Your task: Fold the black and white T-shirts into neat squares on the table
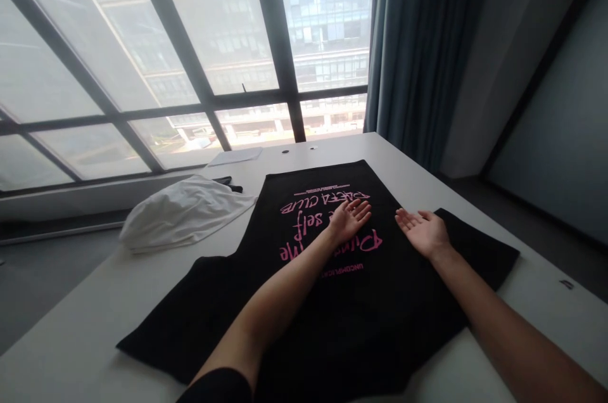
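Forearms (484, 308) nearest, reaching over black T-shirt (375, 308), spread flat, pink lettering up, on white surface (546, 301). Left hand (350, 220) and right hand (424, 233) palm-up, fingers extended, nothing gripped. White cloth (178, 216) heaped left.

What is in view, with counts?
window: 1, dark-framed, back
building: 1+, pale, outside
curtain: 1, blue-grey, right of window
table: 1, white, before window
shirt: 1, black, pink-lettered, on table
cloth: 1, white, left of shirt
dark item: 1+, black, behind cloth
paper: 1+, white, behind cloth
disc: 1, dark, table's far end
small item: 1, dark, table's right
sleeve: 1, black, bottom
left grip: 1, bare, over shirt
right grip: 1, bare, over shirt
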The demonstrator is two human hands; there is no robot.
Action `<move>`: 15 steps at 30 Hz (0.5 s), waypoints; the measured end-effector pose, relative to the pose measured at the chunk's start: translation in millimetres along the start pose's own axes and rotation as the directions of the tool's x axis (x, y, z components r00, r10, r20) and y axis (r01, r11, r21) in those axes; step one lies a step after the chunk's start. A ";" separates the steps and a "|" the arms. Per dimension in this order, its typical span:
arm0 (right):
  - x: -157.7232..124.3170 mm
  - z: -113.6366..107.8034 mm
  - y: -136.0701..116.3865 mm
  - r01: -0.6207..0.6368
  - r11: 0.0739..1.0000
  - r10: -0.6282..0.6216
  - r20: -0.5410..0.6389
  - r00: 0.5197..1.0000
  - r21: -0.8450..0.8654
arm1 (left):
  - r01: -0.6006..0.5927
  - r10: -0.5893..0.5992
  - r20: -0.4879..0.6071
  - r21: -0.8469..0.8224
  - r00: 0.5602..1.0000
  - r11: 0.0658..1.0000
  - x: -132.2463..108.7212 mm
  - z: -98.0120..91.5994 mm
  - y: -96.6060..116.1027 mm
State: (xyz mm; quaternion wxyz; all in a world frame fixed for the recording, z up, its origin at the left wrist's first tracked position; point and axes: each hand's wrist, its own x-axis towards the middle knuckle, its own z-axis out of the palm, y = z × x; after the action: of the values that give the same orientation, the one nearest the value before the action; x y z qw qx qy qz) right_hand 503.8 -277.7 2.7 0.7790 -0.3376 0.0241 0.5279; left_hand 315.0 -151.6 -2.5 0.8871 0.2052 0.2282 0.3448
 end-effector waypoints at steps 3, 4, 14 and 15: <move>-1.5 0.6 -11.3 0.109 0.992 -0.111 0.032 0.993 0.061 | -0.015 0.015 0.021 0.008 1.000 1.000 -0.5 -6.4 -0.1; -2.9 1.8 -11.5 0.128 0.989 -0.132 0.061 0.989 0.069 | -0.019 0.018 0.024 0.020 1.000 1.000 -0.5 -6.3 -0.1; 10.7 -0.7 -16.8 -0.006 0.961 -0.004 -0.034 0.999 -0.277 | 0.001 -0.007 0.060 0.096 0.998 0.995 8.0 -7.2 -1.3; 14.2 -6.6 -29.6 0.079 0.945 -0.105 -0.067 0.992 -0.317 | 0.003 -0.010 0.064 0.096 0.998 0.995 8.3 -7.6 -0.9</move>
State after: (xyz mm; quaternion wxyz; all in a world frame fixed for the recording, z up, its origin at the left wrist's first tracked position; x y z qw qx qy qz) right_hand 537.0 -276.2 6.8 0.7377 -0.4793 -0.0433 0.4735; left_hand 316.8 -144.7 -11.3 0.8843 0.2575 0.2164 0.3238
